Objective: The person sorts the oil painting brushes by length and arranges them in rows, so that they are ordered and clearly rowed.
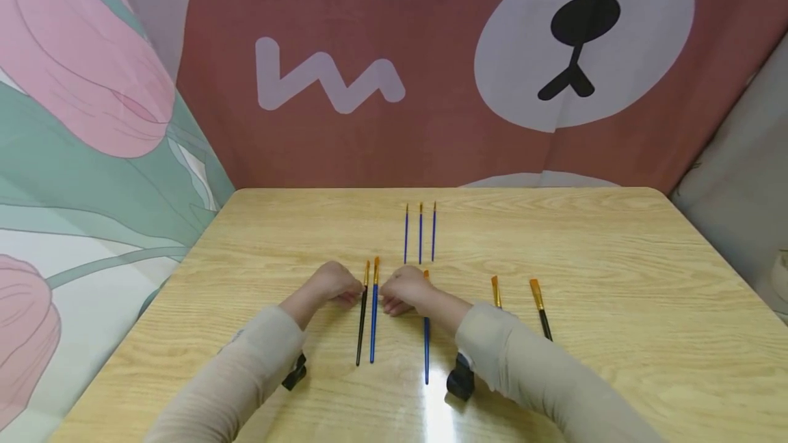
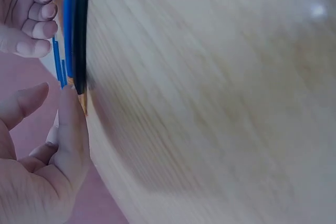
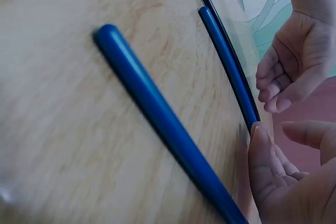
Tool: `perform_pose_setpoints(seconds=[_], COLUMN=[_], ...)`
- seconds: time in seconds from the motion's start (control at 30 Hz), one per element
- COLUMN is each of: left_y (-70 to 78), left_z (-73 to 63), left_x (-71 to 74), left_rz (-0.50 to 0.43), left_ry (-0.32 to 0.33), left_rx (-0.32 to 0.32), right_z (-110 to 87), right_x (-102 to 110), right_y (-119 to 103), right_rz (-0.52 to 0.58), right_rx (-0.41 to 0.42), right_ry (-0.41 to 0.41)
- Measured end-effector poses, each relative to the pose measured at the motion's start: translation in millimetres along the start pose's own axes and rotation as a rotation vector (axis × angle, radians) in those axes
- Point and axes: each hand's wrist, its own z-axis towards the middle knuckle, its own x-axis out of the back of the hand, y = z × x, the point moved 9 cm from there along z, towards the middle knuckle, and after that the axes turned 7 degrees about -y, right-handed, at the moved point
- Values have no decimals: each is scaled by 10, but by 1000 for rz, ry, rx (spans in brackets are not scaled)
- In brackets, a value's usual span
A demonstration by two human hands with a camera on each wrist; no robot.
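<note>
A black-handled paintbrush (image 1: 361, 323) and a blue-handled paintbrush (image 1: 373, 323) lie side by side on the table, bristles pointing away from me. My left hand (image 1: 335, 282) is just left of the black one, a fingertip right at the brush and the thumb held apart. From the other side, my right hand (image 1: 406, 288) has a fingertip at the blue handle (image 3: 231, 69), thumb likewise apart. Neither hand curls round a brush. Another blue paintbrush (image 1: 427, 354) lies beneath my right wrist, its middle hidden.
Three thin blue paintbrushes (image 1: 421, 234) stand in a row farther back on the wooden table (image 1: 615, 245). To the right lie a black-handled flat brush (image 1: 542, 310) and another orange-tipped brush (image 1: 495, 289), partly covered by my right sleeve. A patterned curtain (image 1: 431, 142) hangs behind.
</note>
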Motion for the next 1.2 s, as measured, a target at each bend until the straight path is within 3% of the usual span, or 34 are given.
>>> perform_pose_setpoints(seconds=[0.27,0.5,0.63,1.2], left_y=[88,146,219,423], left_z=[-75,-129,-167,-262], left_x=[-79,-230,-314,-875], left_rz=[-57,-95,-84,-83], left_ry=[-48,-100,-124,-316], left_rx=[-31,-54,-74,-166], right_z=[-128,-267,-360,-799], right_x=[210,334,408,771], right_y=[-37,-21,-29,125], right_rz=[13,85,74,53], right_rx=[31,45,44,60], right_ry=[19,25,32,29])
